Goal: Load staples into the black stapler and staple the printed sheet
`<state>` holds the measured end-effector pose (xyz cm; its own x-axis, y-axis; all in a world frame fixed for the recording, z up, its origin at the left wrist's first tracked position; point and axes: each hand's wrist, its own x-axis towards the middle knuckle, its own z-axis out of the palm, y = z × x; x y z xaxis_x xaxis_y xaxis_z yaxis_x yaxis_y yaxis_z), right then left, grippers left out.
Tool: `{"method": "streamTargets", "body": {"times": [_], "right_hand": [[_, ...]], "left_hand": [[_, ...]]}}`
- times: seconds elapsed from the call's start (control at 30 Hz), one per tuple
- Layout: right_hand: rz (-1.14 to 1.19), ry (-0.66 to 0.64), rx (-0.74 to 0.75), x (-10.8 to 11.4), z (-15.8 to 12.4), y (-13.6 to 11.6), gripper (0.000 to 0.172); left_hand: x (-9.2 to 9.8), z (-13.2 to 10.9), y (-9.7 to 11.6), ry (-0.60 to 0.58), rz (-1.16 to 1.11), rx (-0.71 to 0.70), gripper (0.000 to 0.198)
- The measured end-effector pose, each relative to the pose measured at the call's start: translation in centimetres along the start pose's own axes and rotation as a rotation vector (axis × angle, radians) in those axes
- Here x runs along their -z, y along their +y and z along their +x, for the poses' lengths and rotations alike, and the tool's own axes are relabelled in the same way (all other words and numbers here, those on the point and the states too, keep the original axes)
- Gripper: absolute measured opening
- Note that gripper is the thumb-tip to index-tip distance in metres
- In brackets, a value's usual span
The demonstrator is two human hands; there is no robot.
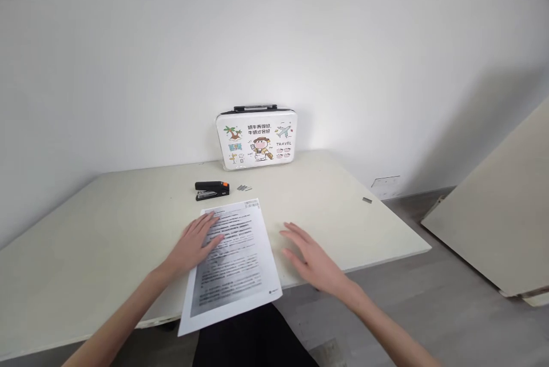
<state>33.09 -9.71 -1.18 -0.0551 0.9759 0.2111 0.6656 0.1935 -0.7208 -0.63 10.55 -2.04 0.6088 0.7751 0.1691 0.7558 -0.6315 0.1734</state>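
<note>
Printed paper (pixel 238 264) lies on the table with its lower end reaching past the front edge; whether it is one sheet or several, I cannot tell. My left hand (pixel 198 244) rests flat on the paper's upper left part, fingers stretched out. To the right of the paper, apart from it, my right hand (pixel 309 255) hovers near the table's front edge with fingers spread and nothing in them. A black stapler (pixel 212 190) with an orange patch lies just beyond the paper's top edge. Beside it are several small strips of staples (pixel 244 188).
A white cartoon-printed carrying case (pixel 259 141) with a black handle stands at the back against the wall. Another staple strip (pixel 367 200) lies near the right edge of the white table (pixel 107 241). A large pale panel (pixel 493 212) leans at the far right above grey flooring.
</note>
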Motion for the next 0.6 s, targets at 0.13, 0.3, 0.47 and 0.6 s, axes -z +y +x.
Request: {"method": "streamTargets", "body": {"times": [0.13, 0.3, 0.47, 0.6], "right_hand": [[-0.059, 0.143, -0.053, 2.2, 0.6, 5.5, 0.043], [-0.127, 0.245, -0.064, 3.2, 1.1, 8.4, 0.033], [-0.168, 0.233, -0.052, 2.8, 0.9, 7.6, 0.030], [-0.162, 0.242, -0.034, 2.8, 1.0, 7.6, 0.030]], "left_hand": [[1.3, -1.3, -3.0, 0.030, -0.022, 0.039, 0.071], [1.7, -2.5, -3.3, 0.232, -0.181, 0.138, 0.066], [1.9, -4.0, -2.8, 0.199, -0.222, 0.236, 0.069], [1.5, -4.7, -2.8, 0.185, -0.169, 0.247, 0.070]]}}
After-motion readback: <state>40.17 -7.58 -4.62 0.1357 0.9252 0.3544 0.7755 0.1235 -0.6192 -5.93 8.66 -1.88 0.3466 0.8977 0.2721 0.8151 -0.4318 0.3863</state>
